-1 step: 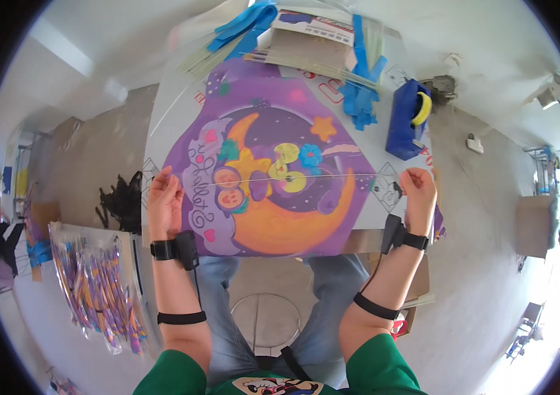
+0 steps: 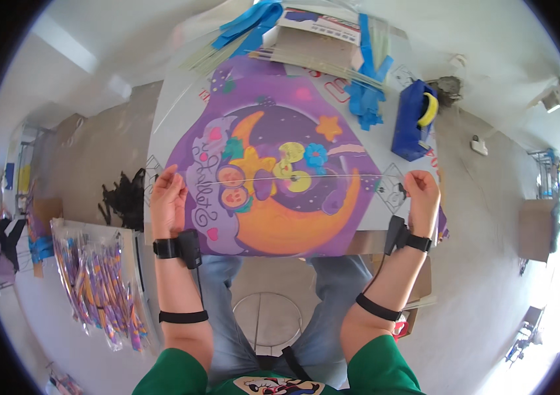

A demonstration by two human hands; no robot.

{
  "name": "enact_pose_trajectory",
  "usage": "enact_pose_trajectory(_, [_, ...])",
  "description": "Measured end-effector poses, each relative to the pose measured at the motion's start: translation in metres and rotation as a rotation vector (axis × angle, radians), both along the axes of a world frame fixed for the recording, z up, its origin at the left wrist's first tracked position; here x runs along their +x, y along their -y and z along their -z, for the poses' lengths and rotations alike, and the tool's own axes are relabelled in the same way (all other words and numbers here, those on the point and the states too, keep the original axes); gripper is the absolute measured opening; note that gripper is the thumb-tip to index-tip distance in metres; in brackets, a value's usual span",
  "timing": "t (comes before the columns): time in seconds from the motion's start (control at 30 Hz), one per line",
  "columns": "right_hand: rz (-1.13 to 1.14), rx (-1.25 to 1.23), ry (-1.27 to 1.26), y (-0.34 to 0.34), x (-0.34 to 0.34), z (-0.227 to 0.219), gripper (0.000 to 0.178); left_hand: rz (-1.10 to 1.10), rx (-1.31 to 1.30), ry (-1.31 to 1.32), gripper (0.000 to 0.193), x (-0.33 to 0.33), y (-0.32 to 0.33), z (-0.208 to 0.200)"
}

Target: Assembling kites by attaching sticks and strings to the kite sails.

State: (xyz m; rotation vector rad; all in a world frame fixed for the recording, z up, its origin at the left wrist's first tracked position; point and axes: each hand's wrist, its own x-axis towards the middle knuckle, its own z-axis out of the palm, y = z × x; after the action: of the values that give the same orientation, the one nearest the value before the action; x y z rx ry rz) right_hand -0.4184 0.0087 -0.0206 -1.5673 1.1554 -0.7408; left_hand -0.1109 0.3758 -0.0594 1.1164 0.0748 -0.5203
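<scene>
Over the purple sheet [image 2: 286,225], holds a thin pale strand [image 2: 332,176] left to right; pinches it with left hand [image 2: 169,197] and right hand [image 2: 423,197].

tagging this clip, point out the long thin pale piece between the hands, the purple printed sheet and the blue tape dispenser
long thin pale piece [image 2: 306,176]: head view, mid-length
purple printed sheet [image 2: 272,141]: head view, printed face near centre
blue tape dispenser [image 2: 407,122]: head view, blue body
</scene>
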Motion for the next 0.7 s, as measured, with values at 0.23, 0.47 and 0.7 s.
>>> enact_pose_trajectory(0.23, [-0.032,-0.132,-0.18,0.007,0.001,0.03,0.009,-0.044,0.195,0.021,0.015,-0.004,0.001,0.013])
enact_pose_trajectory(0.47, [-0.026,-0.065,-0.07,0.007,0.006,0.035,0.01,-0.122,0.41,0.055,0.016,-0.006,0.007,0.02])
enact_pose_trajectory(0.7, [0.073,0.045,0.073,0.004,0.011,0.043,0.009,-0.025,0.514,0.203,0.013,-0.004,0.004,0.022])
